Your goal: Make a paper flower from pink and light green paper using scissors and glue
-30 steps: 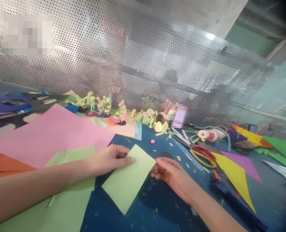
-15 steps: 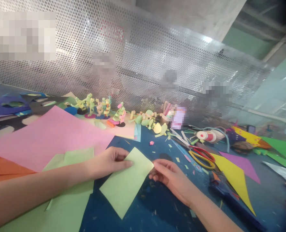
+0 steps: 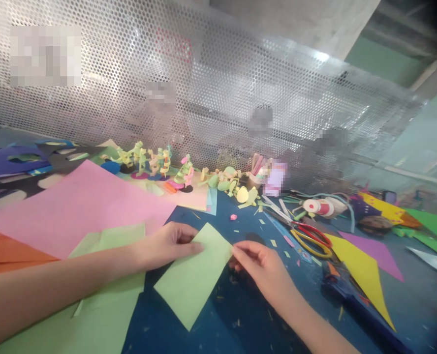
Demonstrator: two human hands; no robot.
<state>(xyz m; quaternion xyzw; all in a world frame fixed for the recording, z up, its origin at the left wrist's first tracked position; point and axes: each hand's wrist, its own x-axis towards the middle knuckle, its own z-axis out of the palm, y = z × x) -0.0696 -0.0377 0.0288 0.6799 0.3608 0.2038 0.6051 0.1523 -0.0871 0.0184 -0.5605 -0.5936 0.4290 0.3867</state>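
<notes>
A pale green sheet of paper is held tilted over the dark blue table, between both hands. My left hand grips its upper left edge, thumb on top and the other fingers curled beneath and partly hidden. My right hand pinches the right corner between thumb and forefinger, with the remaining fingers bent under. Under my left forearm lie larger green sheets. Behind them a big pink sheet is spread out.
Scissors with red and yellow handles lie to the right, near a dark blue cutter-like tool and a yellow sheet. Small paper figures stand at the back before a perforated metal screen. Paper scraps dot the table.
The view has shifted slightly. Both hands keep their hold on the green paper, which stays in nearly the same pose.
</notes>
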